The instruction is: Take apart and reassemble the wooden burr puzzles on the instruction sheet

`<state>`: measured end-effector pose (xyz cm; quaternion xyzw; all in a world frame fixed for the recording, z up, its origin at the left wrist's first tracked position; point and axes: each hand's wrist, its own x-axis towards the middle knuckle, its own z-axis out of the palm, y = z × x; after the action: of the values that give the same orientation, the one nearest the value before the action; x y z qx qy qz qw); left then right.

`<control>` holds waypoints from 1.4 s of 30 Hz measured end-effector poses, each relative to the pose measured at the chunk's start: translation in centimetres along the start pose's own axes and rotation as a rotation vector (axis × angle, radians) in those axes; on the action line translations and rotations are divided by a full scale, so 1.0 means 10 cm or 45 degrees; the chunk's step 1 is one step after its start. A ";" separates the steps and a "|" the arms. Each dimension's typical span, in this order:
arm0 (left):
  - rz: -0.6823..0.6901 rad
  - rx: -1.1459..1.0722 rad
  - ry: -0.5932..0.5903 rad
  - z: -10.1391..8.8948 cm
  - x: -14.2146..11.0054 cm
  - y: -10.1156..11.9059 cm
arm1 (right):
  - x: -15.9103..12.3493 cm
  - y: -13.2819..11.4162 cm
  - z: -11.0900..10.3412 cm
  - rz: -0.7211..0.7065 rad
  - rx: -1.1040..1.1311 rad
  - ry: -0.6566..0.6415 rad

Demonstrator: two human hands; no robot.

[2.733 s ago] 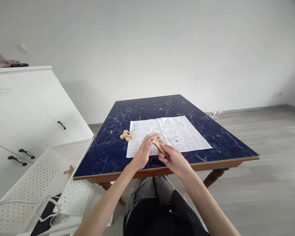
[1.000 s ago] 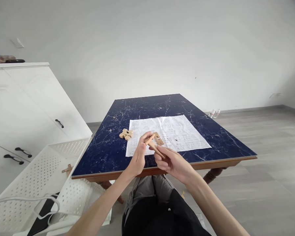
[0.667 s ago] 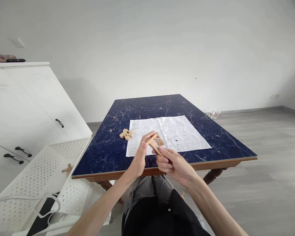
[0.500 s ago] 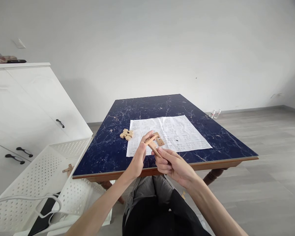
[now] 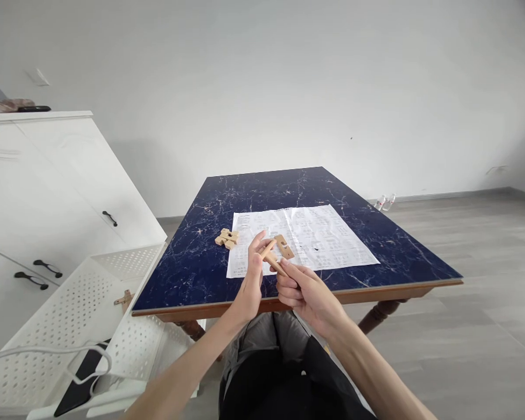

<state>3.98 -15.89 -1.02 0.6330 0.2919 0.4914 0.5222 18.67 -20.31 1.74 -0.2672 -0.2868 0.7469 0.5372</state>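
On the left of the blue table (image 5: 175,274), an interlocked wooden cluster (image 5: 226,238) sits at the edge of the printed sheet (image 5: 332,239), beyond the left hand (image 5: 251,283), which pinches a slim wooden stick (image 5: 269,249) between thumb and fingers. Between the two hands, the stick's side meets or overlaps the end of a wooden bar (image 5: 274,262), while a flat notched piece (image 5: 284,247) lies on the sheet just past them. Farthest right, the right hand (image 5: 308,291) grips the bar's near end, thumb on top and fingers curled beneath.
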 end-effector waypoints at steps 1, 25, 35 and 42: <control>0.011 0.001 0.044 0.02 -0.01 0.00 | 0.00 0.01 0.02 -0.016 0.010 0.025; 0.051 -0.285 -0.056 0.17 -0.11 0.02 | -0.06 -0.07 0.07 -0.034 -0.132 -0.107; 0.056 -0.497 -0.114 0.05 0.00 0.23 | -0.06 -0.14 0.05 -0.161 -0.460 -0.120; -0.188 -0.298 -0.130 -0.06 0.15 0.34 | -0.04 -0.26 0.02 -0.323 -0.901 -0.020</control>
<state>3.46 -15.29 2.64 0.5688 0.2512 0.4496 0.6413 20.32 -20.00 3.83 -0.3928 -0.5621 0.5311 0.4977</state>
